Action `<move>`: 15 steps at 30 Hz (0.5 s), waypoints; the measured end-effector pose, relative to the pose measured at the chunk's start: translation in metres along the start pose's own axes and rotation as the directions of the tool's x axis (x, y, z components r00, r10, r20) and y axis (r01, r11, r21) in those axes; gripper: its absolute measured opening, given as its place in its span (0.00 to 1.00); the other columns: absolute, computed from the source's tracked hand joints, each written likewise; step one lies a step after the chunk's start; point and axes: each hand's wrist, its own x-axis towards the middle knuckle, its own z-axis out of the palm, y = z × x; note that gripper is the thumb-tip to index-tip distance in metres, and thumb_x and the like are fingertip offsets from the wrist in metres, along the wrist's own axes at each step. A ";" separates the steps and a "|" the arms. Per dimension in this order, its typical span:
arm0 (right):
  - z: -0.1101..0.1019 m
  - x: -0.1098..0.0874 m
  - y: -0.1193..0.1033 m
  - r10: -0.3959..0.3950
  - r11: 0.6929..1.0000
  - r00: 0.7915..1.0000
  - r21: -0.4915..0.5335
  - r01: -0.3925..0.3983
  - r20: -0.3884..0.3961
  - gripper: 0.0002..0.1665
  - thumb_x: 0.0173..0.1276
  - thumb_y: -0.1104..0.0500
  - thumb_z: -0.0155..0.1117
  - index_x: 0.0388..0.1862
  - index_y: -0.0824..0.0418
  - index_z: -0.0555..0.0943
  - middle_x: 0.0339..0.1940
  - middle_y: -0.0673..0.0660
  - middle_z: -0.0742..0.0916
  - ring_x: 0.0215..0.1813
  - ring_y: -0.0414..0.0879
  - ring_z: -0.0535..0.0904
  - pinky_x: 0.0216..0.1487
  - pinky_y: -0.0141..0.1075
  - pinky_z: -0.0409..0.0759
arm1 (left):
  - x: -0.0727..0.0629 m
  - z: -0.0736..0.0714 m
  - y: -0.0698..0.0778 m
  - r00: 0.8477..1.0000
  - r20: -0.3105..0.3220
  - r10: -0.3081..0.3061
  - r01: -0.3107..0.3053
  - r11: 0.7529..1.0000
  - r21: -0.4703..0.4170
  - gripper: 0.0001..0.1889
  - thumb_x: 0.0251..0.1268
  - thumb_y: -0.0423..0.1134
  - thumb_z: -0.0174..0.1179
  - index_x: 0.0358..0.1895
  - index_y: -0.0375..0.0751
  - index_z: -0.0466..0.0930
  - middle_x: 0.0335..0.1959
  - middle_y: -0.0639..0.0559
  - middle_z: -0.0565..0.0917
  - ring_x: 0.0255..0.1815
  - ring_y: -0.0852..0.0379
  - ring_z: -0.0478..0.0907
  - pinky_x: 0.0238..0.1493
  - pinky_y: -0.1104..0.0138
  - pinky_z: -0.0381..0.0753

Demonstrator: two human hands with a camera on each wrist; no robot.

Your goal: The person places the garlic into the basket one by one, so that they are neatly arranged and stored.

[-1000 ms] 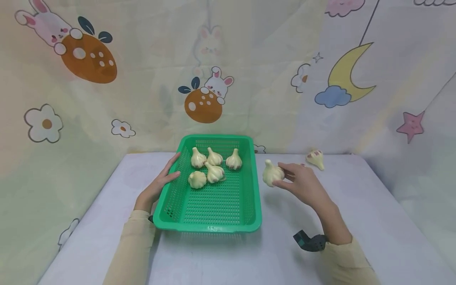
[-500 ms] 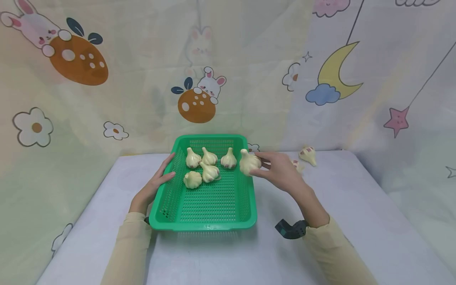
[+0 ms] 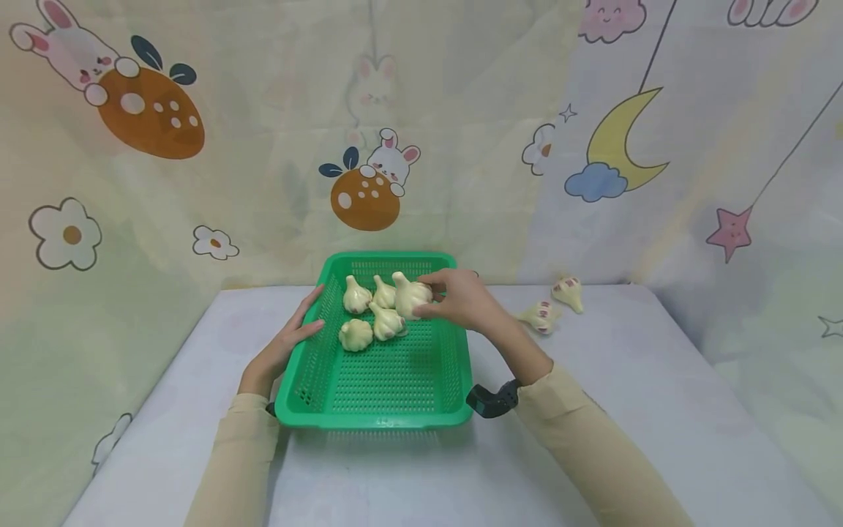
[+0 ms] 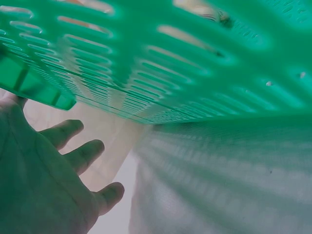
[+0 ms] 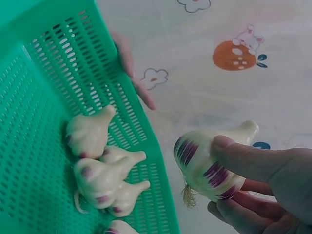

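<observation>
My right hand (image 3: 464,298) pinches a garlic bulb (image 3: 411,297) between thumb and fingers, above the back right part of a green basket (image 3: 375,422). In the right wrist view, the held garlic (image 5: 207,168) shows purple streaks and a tuft of roots. Several more garlic bulbs (image 3: 356,334) lie grouped in the back left of the basket; one there is hidden behind the held bulb. My left hand (image 3: 279,348) rests with straight fingers against the basket's left side. In the left wrist view, its fingers (image 4: 85,156) spread beside the slotted basket wall (image 4: 122,58).
Two garlic bulbs (image 3: 541,317) (image 3: 568,293) lie on the white table (image 3: 593,380) to the right of the basket. A cartoon-printed cloth (image 3: 276,176) hangs behind the table. Dark camera mounts (image 3: 492,400) sit at the wrists.
My right hand has carried the garlic leftward from beside the basket to over its inside. The view has shifted slightly. My left hand stays at the basket's left side.
</observation>
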 end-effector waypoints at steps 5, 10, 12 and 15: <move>0.010 0.017 -0.007 0.047 0.996 0.998 0.079 -0.051 0.048 0.34 0.56 0.49 0.73 0.61 0.58 0.77 0.56 0.54 0.84 0.58 0.47 0.80 0.52 0.39 0.79 | -0.001 0.000 0.000 1.000 0.002 0.002 -0.002 1.000 -0.006 0.34 0.76 0.42 0.40 0.76 0.64 0.34 0.78 0.51 0.32 0.76 0.37 0.41 0.56 0.71 0.70; 0.027 0.030 -0.013 0.060 0.993 0.995 0.101 -0.067 0.076 0.33 0.55 0.50 0.74 0.59 0.58 0.79 0.52 0.53 0.85 0.55 0.46 0.81 0.50 0.36 0.79 | -0.001 -0.001 -0.001 1.000 0.003 0.002 -0.002 1.000 -0.012 0.34 0.75 0.42 0.41 0.76 0.66 0.34 0.78 0.51 0.32 0.76 0.37 0.40 0.55 0.72 0.71; 0.034 0.034 -0.014 0.055 0.992 0.995 0.106 -0.064 0.086 0.31 0.55 0.50 0.74 0.58 0.57 0.80 0.49 0.52 0.86 0.53 0.45 0.81 0.48 0.35 0.79 | -0.001 -0.001 -0.001 1.000 0.005 0.001 -0.001 1.000 -0.009 0.34 0.75 0.43 0.41 0.76 0.66 0.34 0.78 0.51 0.32 0.76 0.37 0.40 0.56 0.71 0.71; 0.044 0.039 -0.018 0.039 0.990 0.993 0.131 -0.053 0.107 0.27 0.55 0.52 0.74 0.54 0.58 0.82 0.44 0.52 0.87 0.50 0.45 0.81 0.44 0.33 0.78 | -0.001 0.000 0.000 1.000 -0.002 0.000 0.000 1.000 0.005 0.34 0.75 0.42 0.41 0.76 0.65 0.34 0.78 0.52 0.32 0.76 0.37 0.39 0.63 0.60 0.68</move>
